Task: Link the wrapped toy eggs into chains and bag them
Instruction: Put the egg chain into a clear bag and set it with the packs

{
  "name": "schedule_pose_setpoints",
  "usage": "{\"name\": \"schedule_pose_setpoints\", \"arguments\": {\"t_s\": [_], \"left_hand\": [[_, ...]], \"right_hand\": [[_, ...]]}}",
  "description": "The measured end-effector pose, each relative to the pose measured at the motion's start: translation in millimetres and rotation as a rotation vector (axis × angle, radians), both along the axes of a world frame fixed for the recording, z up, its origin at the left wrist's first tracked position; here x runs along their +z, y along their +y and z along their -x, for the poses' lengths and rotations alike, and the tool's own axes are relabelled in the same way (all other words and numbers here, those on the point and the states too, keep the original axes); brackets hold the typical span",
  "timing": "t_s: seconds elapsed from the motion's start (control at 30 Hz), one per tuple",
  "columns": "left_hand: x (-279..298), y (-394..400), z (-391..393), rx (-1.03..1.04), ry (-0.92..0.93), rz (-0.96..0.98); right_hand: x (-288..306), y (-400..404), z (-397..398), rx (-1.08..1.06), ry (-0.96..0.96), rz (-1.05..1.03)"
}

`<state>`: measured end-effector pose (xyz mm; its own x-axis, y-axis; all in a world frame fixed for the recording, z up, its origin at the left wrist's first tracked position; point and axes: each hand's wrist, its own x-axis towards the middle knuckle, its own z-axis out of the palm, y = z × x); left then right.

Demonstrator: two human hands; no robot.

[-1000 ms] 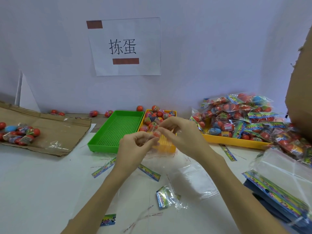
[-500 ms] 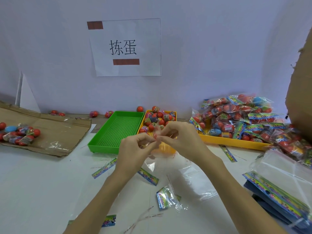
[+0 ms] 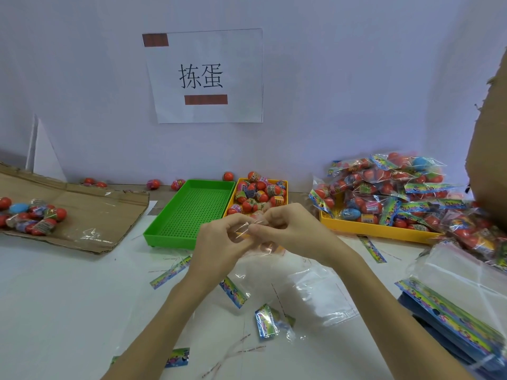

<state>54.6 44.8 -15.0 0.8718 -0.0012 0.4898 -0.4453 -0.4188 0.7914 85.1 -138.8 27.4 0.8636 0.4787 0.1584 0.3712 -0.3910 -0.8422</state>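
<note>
Two hands meet above the table. Left hand (image 3: 219,244) and right hand (image 3: 288,229) both pinch the top of one clear bag (image 3: 248,229), fingertips nearly touching; the film hangs down from them to the table (image 3: 55,297).

Three trays: one green tray (image 3: 189,212), perforated floor, nothing in it; one small yellow tray (image 3: 285,185) just to its right, heaped with loose wrapped eggs (image 3: 258,193), mostly red, too many to count; one larger yellow tray (image 3: 370,229) further right under a pile of filled bags (image 3: 384,187), count unclear.

Six or so stray eggs along the wall foot. One flattened cardboard sheet (image 3: 96,209) at left carries one bagged cluster (image 3: 30,215), red eggs and one blue.

Printed card strips on the table: about six. One stack of flat empty bags (image 3: 466,283) at right, glossy, with rainbow headers.

One paper sign (image 3: 204,75) on the wall, two brown tape patches.

Against half a second ago: hands sit slightly lower and closer, bag mouth more bunched between the fingers. Trays, piles and strips unchanged.
</note>
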Motion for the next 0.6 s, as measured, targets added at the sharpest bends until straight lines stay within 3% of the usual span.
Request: {"name": "schedule_pose_setpoints", "arguments": {"t_s": [0.2, 0.33, 0.6], "left_hand": [[1, -4, 3, -0.123, 0.039, -0.046], [3, 0, 2, -0.200, 0.118, -0.093], [3, 4, -1, -0.209, 0.192, -0.106]], "right_hand": [[1, -8, 0, 0.114, 0.249, -0.050], [3, -11, -3, 0.195, 0.157, -0.036], [-1, -3, -4, 0.050, -0.043, 0.066]]}}
